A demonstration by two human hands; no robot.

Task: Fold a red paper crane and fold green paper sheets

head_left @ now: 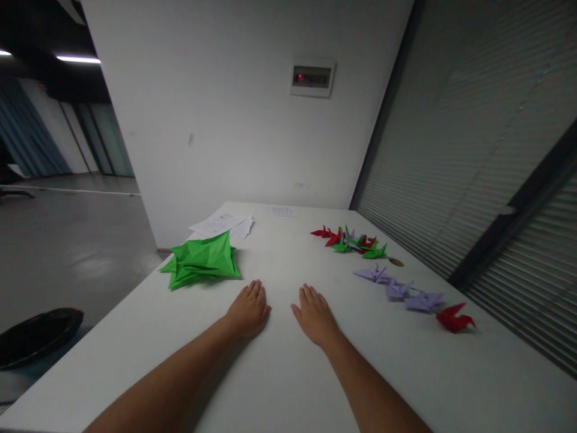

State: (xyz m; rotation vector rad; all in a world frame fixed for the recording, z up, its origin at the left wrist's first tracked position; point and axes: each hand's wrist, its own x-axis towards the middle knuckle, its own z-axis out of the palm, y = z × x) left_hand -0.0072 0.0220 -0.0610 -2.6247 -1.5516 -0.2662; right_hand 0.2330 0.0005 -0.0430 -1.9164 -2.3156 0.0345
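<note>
My left hand [249, 310] and my right hand [315, 316] lie flat and palm down on the white table [288, 252], a short way apart, holding nothing. Left of my left hand sits a large crumpled green origami piece [201, 261], not touched. A row of lilac paper cranes [396, 290] ends in a red paper crane [454, 318] to the right of my right hand. Beyond them lies a tight cluster of red, green and lilac paper cranes [349, 241].
White paper sheets [220, 227] lie behind the green piece, and a small brown disc [396, 262] lies near the cranes. The table's left edge drops to a grey floor with a black round bin [36, 338]. A white wall stands at the far end, with window blinds [464, 150] on the right.
</note>
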